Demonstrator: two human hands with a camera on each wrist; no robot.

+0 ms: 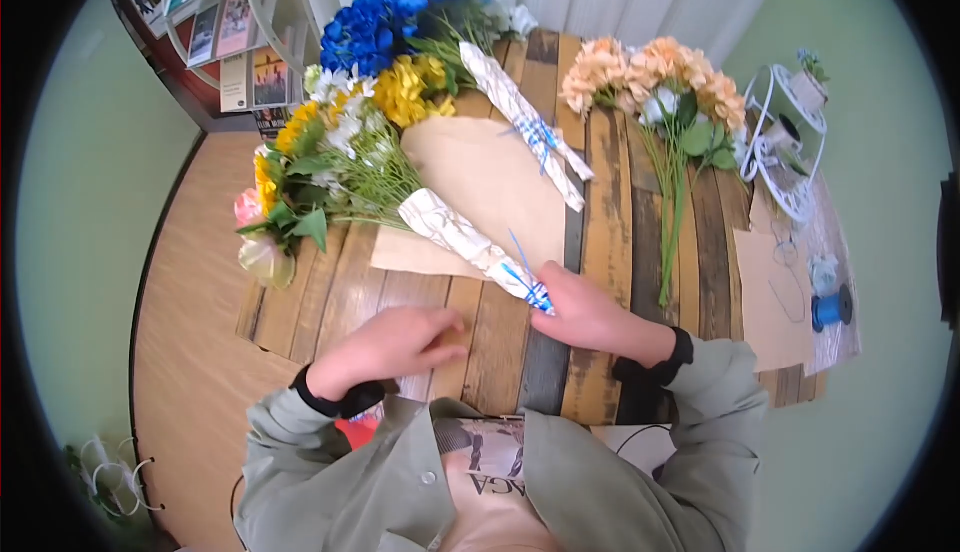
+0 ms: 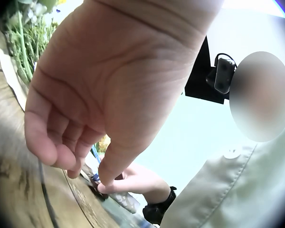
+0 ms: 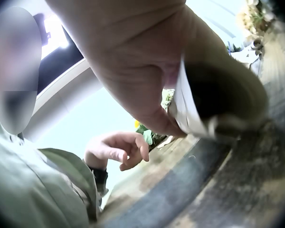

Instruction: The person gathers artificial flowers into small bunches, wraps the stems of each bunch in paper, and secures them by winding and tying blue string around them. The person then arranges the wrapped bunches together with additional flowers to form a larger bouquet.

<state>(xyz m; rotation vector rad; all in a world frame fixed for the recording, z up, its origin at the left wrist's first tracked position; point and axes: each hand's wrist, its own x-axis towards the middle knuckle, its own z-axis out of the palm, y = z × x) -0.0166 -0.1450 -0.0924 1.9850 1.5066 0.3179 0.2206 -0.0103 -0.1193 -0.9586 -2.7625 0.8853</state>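
Note:
My right hand (image 1: 590, 314) grips the lower end of a bouquet's paper-wrapped stems (image 1: 450, 232), by the blue ribbon (image 1: 528, 290). White and yellow flowers (image 1: 345, 132) and a pink rose (image 1: 248, 206) fan out at its far left end. In the right wrist view, the fingers and thumb close round the rolled paper wrap (image 3: 184, 102), whose hollow end faces the camera. My left hand (image 1: 390, 344) hovers over the near planks, fingers loosely bent and holding nothing. The left wrist view shows its bare palm (image 2: 109, 80). Brown paper (image 1: 470, 162) lies beneath the bouquet.
Another wrapped bouquet with blue hydrangeas (image 1: 365, 32) lies behind. Peach flowers (image 1: 670, 67) with bare green stems rest at the right. A white wire stand (image 1: 775, 147), a blue ribbon spool (image 1: 832, 309) and a paper sheet (image 1: 770, 292) line the table's right edge.

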